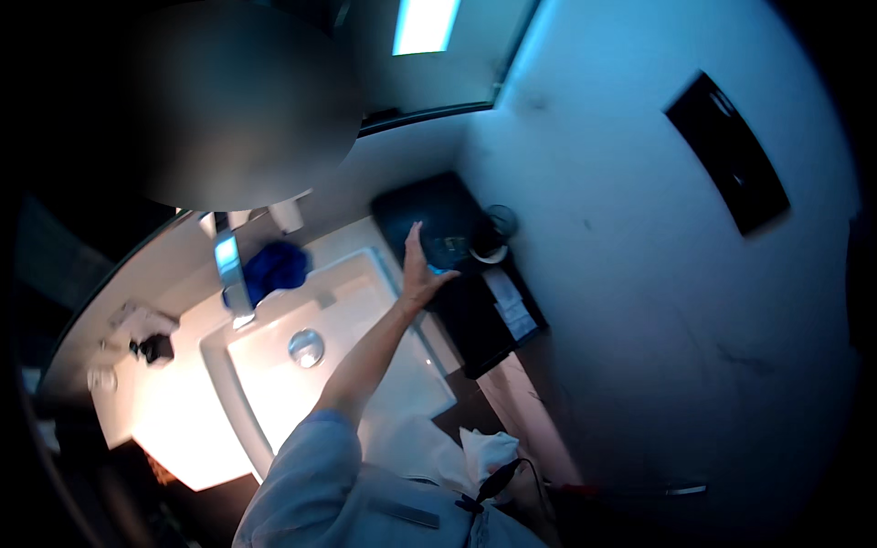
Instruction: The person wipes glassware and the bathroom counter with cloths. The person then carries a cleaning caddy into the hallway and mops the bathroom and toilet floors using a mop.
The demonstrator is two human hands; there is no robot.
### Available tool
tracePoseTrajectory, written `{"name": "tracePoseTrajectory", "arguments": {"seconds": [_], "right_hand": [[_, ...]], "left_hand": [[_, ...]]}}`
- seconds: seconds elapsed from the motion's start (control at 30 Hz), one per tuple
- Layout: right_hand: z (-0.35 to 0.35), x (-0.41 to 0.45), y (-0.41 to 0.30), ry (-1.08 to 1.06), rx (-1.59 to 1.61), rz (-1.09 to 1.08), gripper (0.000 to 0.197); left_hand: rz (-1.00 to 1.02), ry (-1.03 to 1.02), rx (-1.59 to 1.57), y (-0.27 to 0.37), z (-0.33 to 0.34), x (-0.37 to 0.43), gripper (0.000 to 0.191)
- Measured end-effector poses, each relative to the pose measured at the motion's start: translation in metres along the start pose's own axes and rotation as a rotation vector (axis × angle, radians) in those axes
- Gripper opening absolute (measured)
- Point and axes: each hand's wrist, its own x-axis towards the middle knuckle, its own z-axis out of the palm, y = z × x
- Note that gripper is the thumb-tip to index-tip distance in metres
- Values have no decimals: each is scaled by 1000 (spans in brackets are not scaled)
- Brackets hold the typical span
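My left hand reaches past the right side of a white rectangular washbasin. Its thumb and fingers are spread over a black tray or organiser on the counter by the wall. A small bright blue patch shows between thumb and fingers; whether I touch it cannot be told. Beside the fingertips stands a dark, glossy panel or box. To the right of the hand is a cup-like container with a pale rim. Folded white paper or packets lie in the tray. My right hand is out of view.
A chrome faucet rises behind the basin, with a dark blue cloth beside it. A metal drain cover sits in the basin. Small dark items stand on the left counter. A black panel hangs on the right wall.
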Motion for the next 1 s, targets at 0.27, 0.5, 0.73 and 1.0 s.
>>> {"name": "tracePoseTrajectory", "arguments": {"seconds": [0.27, 0.5, 0.73, 1.0], "right_hand": [[81, 45, -52, 85, 503, -598, 30], [214, 119, -49, -1014, -668, -820, 28], [380, 319, -3, 175, -1112, -1450, 63], [512, 314, 33, 94, -1240, -1014, 47]], "left_hand": [[-371, -524, -456, 65, -133, -183, 50], [-935, -233, -612, 99, -314, -288, 34], [-654, 506, -656, 95, -554, -406, 48], [-583, 989, -430, 118, -669, -430, 54]]}}
